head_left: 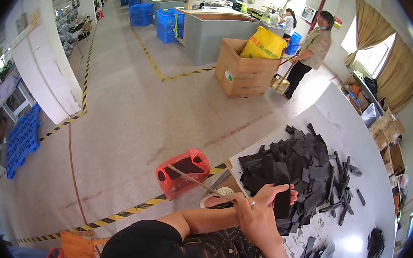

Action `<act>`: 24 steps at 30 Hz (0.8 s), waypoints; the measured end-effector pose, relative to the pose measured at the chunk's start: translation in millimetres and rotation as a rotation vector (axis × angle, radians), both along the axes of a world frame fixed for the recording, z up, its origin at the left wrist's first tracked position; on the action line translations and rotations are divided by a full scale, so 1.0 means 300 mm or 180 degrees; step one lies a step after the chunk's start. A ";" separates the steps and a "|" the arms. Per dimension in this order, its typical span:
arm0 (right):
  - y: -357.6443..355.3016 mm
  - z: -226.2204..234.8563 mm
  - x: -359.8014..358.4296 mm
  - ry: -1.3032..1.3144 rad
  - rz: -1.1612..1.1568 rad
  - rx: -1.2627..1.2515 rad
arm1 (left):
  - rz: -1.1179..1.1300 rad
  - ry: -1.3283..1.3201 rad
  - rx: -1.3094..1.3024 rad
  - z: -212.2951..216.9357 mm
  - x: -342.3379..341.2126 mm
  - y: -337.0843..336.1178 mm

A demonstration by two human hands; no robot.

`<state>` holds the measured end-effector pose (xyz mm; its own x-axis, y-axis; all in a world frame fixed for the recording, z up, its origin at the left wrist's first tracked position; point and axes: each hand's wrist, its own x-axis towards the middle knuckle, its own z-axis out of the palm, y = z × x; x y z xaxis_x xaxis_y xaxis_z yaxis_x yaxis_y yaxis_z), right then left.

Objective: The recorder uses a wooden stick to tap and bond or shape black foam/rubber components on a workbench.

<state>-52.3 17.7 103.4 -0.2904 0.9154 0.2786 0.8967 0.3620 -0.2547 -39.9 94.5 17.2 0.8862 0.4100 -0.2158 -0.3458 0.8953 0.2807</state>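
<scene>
Black flat piece held over the white surface

Black flat piece (283,201), a thin matte rectangle that looks like foam or rubber sheet, stands upright at the near edge of the white surface (357,131). The left hand (275,193) lies against it, fingers stretched out toward the right, so its grip is not closed round anything that can be made out. The right hand (256,218), with a pale ring on one finger, sits just below and overlaps the left wrist; its grip is curled inward, but whether it is pinching the piece or only resting on the other arm cannot be told.

Behind the hands a loose heap of black pieces (291,163) spreads over the surface: flat squares and rectangles with straight cut edges, dull and unshiny, lying at all angles. To its right are narrow black strips (343,186), long and slim, scattered apart from each other.

Off the surface, on the grey concrete floor, a red plastic bag (183,172) sits open and crinkled with dark scraps inside. Further off stands a brown cardboard box (241,68) holding a yellow sack (264,44)
</scene>
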 end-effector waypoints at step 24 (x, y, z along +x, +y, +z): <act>0.199 0.216 0.122 -0.0493 -0.0170 0.0395 | 0.0360 -0.0510 0.0377 -0.125 0.055 -0.048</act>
<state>-15.6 77.4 168.2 -0.2905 0.8921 0.3460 0.9405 0.3329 -0.0688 -23.6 80.1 -20.4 0.8522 0.5229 -0.0204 -0.4909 0.8123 0.3150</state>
